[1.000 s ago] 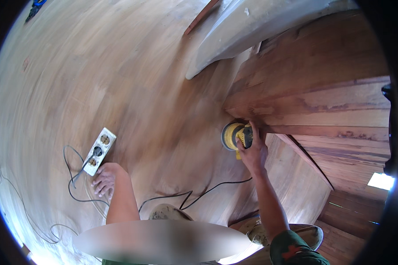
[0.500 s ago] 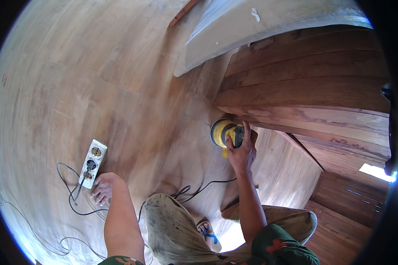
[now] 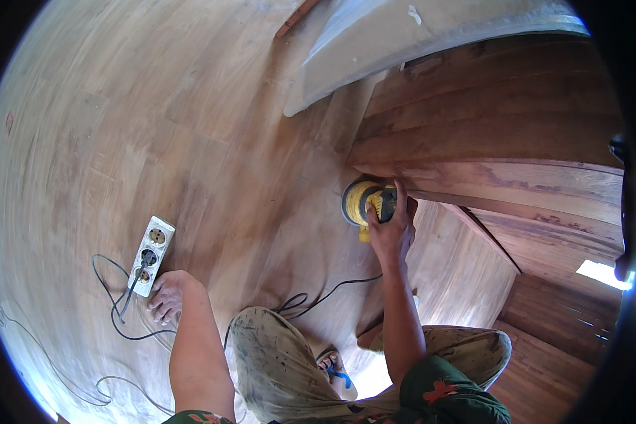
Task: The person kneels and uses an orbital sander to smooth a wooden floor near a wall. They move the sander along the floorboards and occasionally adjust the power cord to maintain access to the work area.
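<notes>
Versus one second back: view has shifted, more of my lap in shot, trouser legs [image 3: 272, 360] and a sandaled foot [image 3: 331, 365] now showing; the blue-and-dark thing from the top left corner is out of frame. Hands barely changed. My right hand [image 3: 391, 230] is still closed round the yellow-and-black sander [image 3: 364, 201], which stays at the same spot on the floor [image 3: 219, 184], by the near corner of the wooden structure [image 3: 473, 141]. My left hand [image 3: 168, 295] is also where it was, unclenched, fingers loose and spread, just beside the lower end of the white power strip [image 3: 153, 246]; can't tell if it touches. Black plug [image 3: 148, 260] still in the middle socket.

Edges: sander's round pad is right up near the structure's bottom edge, contact unclear. That edge bounds me on the upper right. Pale sheet-covered thing [image 3: 403, 60] comes down to a tip above the sander, apart from it. Reddish wood strip [image 3: 297, 18] farther up.

Room: wide stretch of boards left of the sander, reaching to the power strip. Tighter below: black cord [image 3: 346, 283] loops between my right forearm and knee.
</notes>
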